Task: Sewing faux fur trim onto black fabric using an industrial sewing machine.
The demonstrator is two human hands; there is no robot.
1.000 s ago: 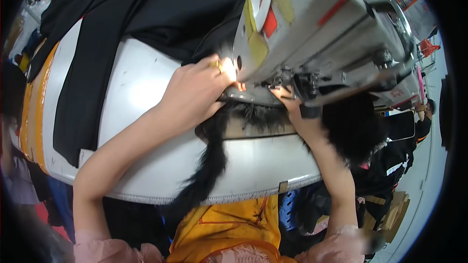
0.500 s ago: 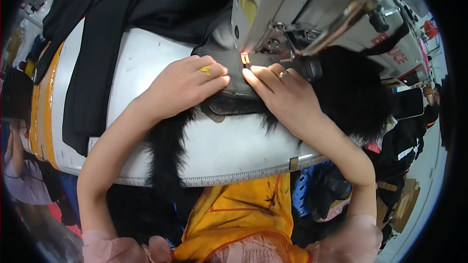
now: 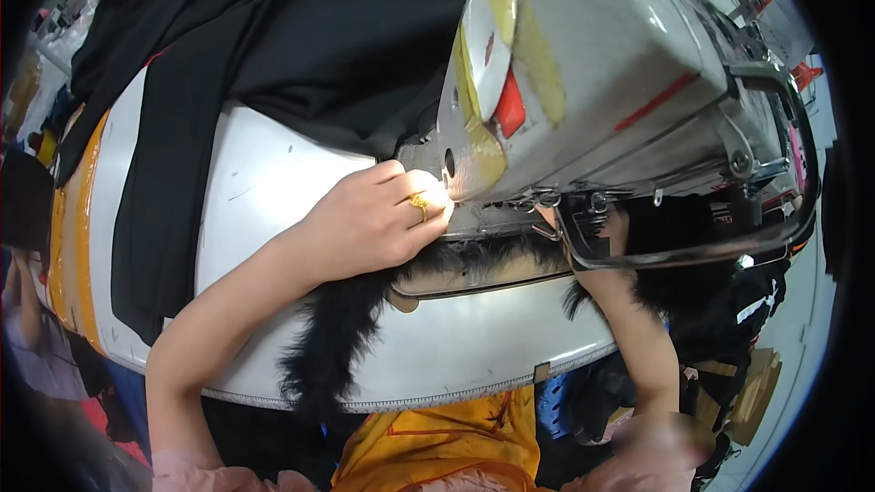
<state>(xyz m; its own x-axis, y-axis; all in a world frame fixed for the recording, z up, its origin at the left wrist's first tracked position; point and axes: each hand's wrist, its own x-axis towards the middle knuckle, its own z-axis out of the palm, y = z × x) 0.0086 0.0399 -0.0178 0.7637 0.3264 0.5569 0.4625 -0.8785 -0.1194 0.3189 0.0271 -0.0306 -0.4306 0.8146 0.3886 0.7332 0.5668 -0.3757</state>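
Note:
My left hand (image 3: 374, 223), with a gold ring, is closed at the lit bed of the sewing machine (image 3: 602, 46), left of its head; what its fingertips hold is hidden. A long black fur strip (image 3: 333, 346) runs from beneath this hand over the table's front edge. My right hand (image 3: 602, 269) is mostly hidden behind the machine's bent metal bar and fittings, beside a mass of black fur (image 3: 679, 287), so its fingers cannot be made out. Black fur also lies along the front of the machine bed (image 3: 433, 287).
Black cloth (image 3: 328, 27) covers the back of the white table (image 3: 474, 337), with a band hanging down its left side. Tan tape (image 3: 77, 246) lines the left edge. Another person's arm (image 3: 27, 301) is at far left; dark garments and cardboard (image 3: 756, 392) are at right.
The view has shifted, so the machine and table sit lower in it than half a second ago. My right hand, fully visible then, is now mostly behind the machine's fittings.

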